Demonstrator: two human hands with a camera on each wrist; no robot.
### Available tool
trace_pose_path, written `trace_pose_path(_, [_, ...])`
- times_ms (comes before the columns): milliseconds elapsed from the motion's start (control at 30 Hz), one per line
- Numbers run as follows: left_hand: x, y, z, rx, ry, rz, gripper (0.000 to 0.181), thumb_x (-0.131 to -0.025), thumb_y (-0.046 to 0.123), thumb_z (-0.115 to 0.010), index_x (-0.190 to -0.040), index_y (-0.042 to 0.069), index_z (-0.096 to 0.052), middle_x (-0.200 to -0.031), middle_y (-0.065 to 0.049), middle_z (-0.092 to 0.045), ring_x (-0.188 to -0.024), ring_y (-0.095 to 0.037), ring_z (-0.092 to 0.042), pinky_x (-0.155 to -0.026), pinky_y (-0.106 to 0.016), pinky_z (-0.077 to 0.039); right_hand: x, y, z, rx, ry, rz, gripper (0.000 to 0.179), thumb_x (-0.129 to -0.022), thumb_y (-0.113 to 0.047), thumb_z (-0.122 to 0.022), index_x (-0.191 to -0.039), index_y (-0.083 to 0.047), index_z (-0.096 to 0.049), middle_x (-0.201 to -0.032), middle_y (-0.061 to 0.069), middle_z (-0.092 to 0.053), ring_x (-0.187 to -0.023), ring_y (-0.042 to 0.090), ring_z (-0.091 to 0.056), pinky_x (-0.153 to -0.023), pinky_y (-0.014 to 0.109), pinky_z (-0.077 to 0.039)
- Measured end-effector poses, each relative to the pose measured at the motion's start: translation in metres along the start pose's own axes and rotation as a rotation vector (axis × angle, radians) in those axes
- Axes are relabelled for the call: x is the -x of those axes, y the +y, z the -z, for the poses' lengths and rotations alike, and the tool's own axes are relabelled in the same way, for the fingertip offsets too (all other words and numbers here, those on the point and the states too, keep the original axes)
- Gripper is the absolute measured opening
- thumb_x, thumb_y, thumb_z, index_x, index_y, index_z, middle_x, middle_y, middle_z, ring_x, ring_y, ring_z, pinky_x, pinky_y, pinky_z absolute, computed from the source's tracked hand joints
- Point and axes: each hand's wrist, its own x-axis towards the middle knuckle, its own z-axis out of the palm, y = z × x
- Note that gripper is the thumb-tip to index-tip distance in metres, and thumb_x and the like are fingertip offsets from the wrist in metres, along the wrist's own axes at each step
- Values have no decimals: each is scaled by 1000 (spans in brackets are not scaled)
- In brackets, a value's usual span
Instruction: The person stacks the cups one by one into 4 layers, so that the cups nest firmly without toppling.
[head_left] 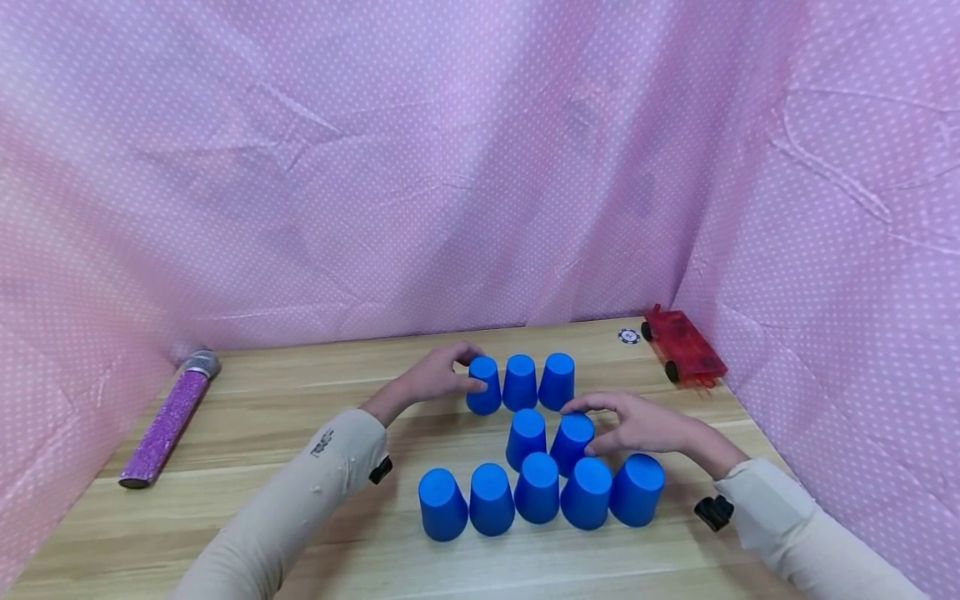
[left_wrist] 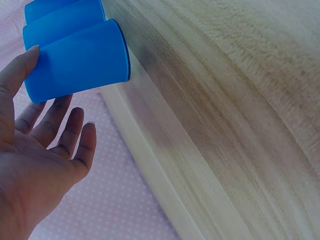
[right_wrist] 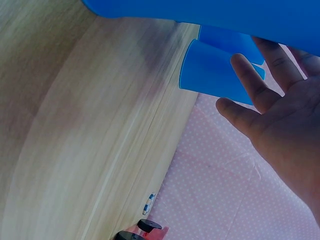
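Observation:
Upside-down blue cups stand in rows on the wooden table. My left hand pinches the leftmost cup of the back three, thumb on its near side and fingers around the far side. In the left wrist view that cup has the thumb tip at its closed end, and the other fingers are spread loosely. Behind the right cup of a middle pair, the index finger of my right hand reaches over while the thumb lies on its near right side. The middle pair's left cup stands close beside it.
Nearest me is a row of several blue cups. A purple glitter microphone lies at the left. At the back right are a red toy car and a poker chip. Pink dotted cloth hangs around the table.

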Motion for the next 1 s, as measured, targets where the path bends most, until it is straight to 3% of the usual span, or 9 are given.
trace_pose_path(500, [2, 0, 0, -5, -9, 10, 57, -89, 35, -75, -138, 18, -53, -130, -5, -62, -124, -25, -56, -102, -49, -50, -1, 1, 0, -5, -3, -2, 53, -89, -29, -76, -139, -24, -57, -149, 10, -53, -141, 45, -42, -105, 77, -32])
trace_pose_path(700, [11, 6, 6, -23, 22, -27, 66, -91, 34, -74, -148, 19, -45, -151, -4, -49, -144, -31, -40, -113, -57, -39, -1, 3, 0, -1, -8, 12, 52, -90, -27, -75, -139, -24, -57, -149, 11, -53, -141, 45, -42, -105, 79, -30])
trace_pose_path(867, [21, 21, 10, -59, 106, -117, 61, -90, 38, -74, -144, 21, -50, -148, -1, -52, -138, -27, -45, -109, -53, -44, -1, 3, -1, 1, -7, 7, 52, -90, -28, -75, -138, -26, -57, -149, 11, -53, -141, 45, -42, -104, 78, -31])
trace_pose_path(1000, [27, 30, 10, -10, 69, -195, 49, -93, 35, -71, -137, 21, -56, -128, 2, -66, -120, -18, -59, -97, -44, -52, -2, 3, -1, 6, -6, 8, 51, -90, -28, -74, -138, -27, -57, -149, 10, -53, -140, 45, -42, -104, 78, -31])
